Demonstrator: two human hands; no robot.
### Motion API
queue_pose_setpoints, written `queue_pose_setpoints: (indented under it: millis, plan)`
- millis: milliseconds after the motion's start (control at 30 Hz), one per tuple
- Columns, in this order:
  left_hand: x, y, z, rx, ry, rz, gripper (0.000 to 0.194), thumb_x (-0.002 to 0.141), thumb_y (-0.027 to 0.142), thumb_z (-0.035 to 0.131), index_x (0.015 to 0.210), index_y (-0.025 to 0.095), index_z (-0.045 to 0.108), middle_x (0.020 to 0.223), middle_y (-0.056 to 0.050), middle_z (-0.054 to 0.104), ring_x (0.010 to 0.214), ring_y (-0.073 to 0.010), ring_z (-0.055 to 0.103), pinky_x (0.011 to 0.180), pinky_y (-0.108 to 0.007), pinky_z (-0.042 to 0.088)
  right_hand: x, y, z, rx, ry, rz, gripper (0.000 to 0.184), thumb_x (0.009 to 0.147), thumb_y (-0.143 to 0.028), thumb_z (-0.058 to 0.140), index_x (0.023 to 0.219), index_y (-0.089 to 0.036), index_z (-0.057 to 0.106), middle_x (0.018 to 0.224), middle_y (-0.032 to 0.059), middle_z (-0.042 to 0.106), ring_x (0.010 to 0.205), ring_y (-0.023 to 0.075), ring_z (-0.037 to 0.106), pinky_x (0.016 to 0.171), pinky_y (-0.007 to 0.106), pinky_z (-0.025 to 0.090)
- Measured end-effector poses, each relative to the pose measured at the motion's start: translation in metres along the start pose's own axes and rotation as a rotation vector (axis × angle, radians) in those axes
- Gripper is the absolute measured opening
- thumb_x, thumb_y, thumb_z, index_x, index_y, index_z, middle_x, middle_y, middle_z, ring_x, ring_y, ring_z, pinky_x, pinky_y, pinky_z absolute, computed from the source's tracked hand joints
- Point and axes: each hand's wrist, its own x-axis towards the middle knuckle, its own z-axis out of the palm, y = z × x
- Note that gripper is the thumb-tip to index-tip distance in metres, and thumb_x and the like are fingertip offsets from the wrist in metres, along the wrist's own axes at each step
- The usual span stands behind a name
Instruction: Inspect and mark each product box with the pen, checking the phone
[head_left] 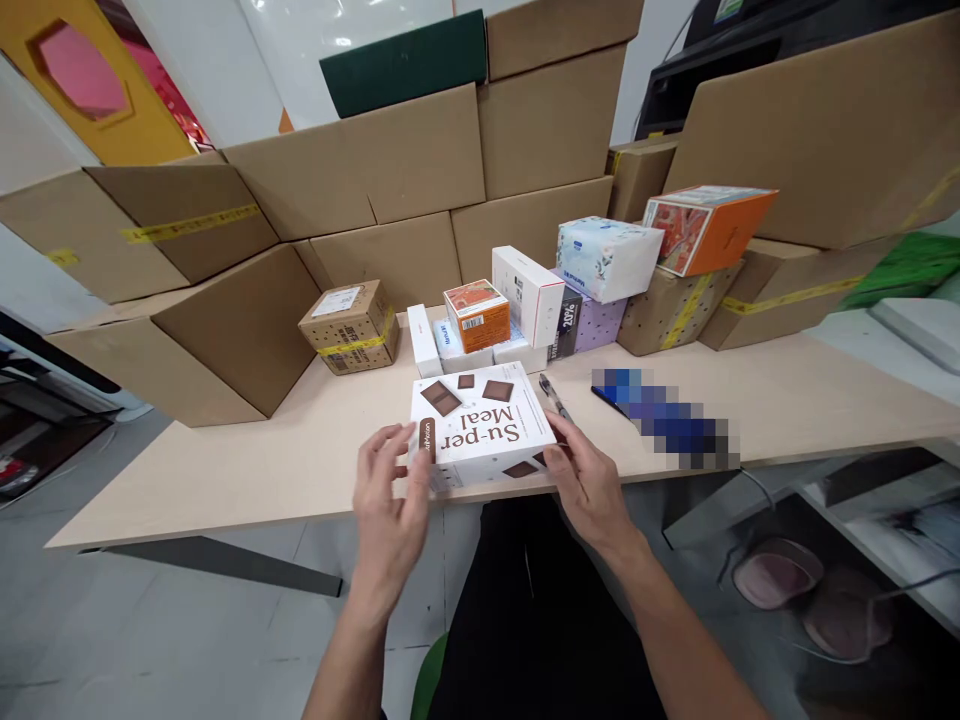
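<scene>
A white box printed "Su-per Meal" with brown chocolate squares [484, 415] lies at the front edge of the table, its lettering upside down to me. My left hand [394, 490] is at its left end, thumb by the front corner and fingers loosely curved along the side. At the right end, my right hand [589, 480] grips the corner, with the thumb on the front face and the other fingers partly hidden behind. Just behind that hand lies a pen [555, 397].
Behind stand a small taped carton [351, 328], an orange box [478, 315], an upright white box [528, 295] and a tissue pack [607, 258]. Another orange box [712, 230] tops a carton at right. Large cardboard boxes [360, 160] wall the back. A pixelated blue object [664, 415] lies right.
</scene>
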Motion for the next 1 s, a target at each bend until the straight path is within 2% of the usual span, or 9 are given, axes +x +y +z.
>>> queue_pose_setpoints:
  millis: [67,167,233,367,600,800,1000]
  plan:
    - [0.008,-0.013,0.001,-0.1,-0.004,-0.219,0.046,0.095,0.052,0.048,0.13,0.023,0.059,0.129,-0.011,0.061,0.107,-0.0236,0.062,0.08,-0.035,0.054,0.0,-0.001,-0.001,0.026,0.027,0.022,0.05,0.099,-0.052,0.041,0.135,-0.021,0.055,0.127,0.0094,0.067,0.105,0.0232,0.068,0.087,0.034,0.055]
    - [0.016,-0.029,0.004,-0.217,-0.187,-0.369,0.057,0.096,0.06,0.038,0.119,0.017,0.067,0.117,-0.012,0.07,0.109,-0.0273,0.063,0.087,-0.037,0.051,0.002,-0.003,0.001,0.015,0.046,0.041,0.051,0.098,-0.054,0.039,0.131,-0.019,0.057,0.125,0.0104,0.068,0.105,0.0238,0.068,0.085,0.034,0.056]
    - [0.017,-0.035,0.006,-0.282,-0.268,-0.376,0.06,0.095,0.062,0.036,0.114,0.016,0.07,0.114,-0.012,0.072,0.108,-0.028,0.064,0.087,-0.037,0.051,0.004,-0.004,0.004,-0.005,0.05,0.061,0.051,0.098,-0.054,0.04,0.129,-0.018,0.059,0.122,0.0107,0.069,0.102,0.0237,0.068,0.083,0.033,0.056]
    - [0.013,-0.037,0.003,-0.311,-0.284,-0.338,0.053,0.095,0.058,0.043,0.117,0.018,0.069,0.121,-0.01,0.069,0.113,-0.0273,0.062,0.093,-0.037,0.05,0.006,-0.004,0.006,-0.042,0.066,0.072,0.049,0.098,-0.052,0.043,0.127,-0.017,0.061,0.117,0.0104,0.071,0.098,0.0232,0.068,0.083,0.034,0.055]
    - [0.009,-0.038,-0.002,-0.399,-0.263,-0.175,0.044,0.094,0.048,0.052,0.128,0.024,0.065,0.142,-0.007,0.056,0.136,-0.0261,0.047,0.112,-0.039,0.041,-0.002,0.006,0.003,-0.018,0.088,-0.056,0.046,0.098,-0.043,0.046,0.14,-0.025,0.054,0.133,0.0076,0.064,0.122,0.0272,0.06,0.098,0.039,0.052]
    - [0.008,-0.038,-0.004,-0.53,-0.314,-0.287,0.063,0.087,0.05,0.06,0.142,0.02,0.052,0.142,-0.011,0.058,0.132,-0.0297,0.054,0.109,-0.045,0.047,-0.004,0.009,0.001,0.033,0.063,-0.036,0.05,0.098,-0.042,0.047,0.146,-0.027,0.048,0.14,0.0073,0.06,0.128,0.0285,0.056,0.106,0.044,0.048]
    - [0.007,-0.039,-0.006,-0.555,-0.349,-0.283,0.064,0.088,0.049,0.061,0.144,0.021,0.05,0.144,-0.011,0.057,0.13,-0.0291,0.055,0.106,-0.044,0.049,-0.004,0.008,0.002,0.025,0.056,-0.05,0.049,0.099,-0.04,0.046,0.146,-0.026,0.047,0.14,0.0075,0.059,0.128,0.027,0.055,0.105,0.042,0.049]
